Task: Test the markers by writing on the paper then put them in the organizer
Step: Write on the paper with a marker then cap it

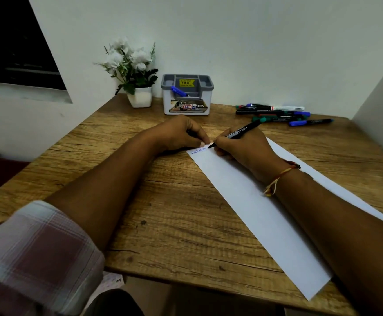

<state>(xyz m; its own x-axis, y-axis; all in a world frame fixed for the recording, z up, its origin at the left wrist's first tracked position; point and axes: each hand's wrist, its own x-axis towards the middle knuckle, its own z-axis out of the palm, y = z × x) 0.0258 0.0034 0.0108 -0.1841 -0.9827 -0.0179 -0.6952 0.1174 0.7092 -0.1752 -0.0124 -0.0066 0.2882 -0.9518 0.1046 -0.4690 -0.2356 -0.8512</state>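
Note:
A long white sheet of paper (252, 201) lies diagonally on the wooden table, with blue writing near its far corner. My right hand (243, 149) grips a black marker (238, 133), its tip touching the paper's far end. My left hand (181, 133) is closed, pinning the paper's corner; a dark piece, perhaps the cap, shows in its fingers. The grey and white organizer (187, 95) stands at the back with one blue marker (178, 91) inside. Several more markers (277, 114) lie in a pile at the back right.
A white pot of white flowers (135, 74) stands left of the organizer at the table's back edge. The wooden table (174, 213) meets walls behind and on the right. A dark window is at the upper left.

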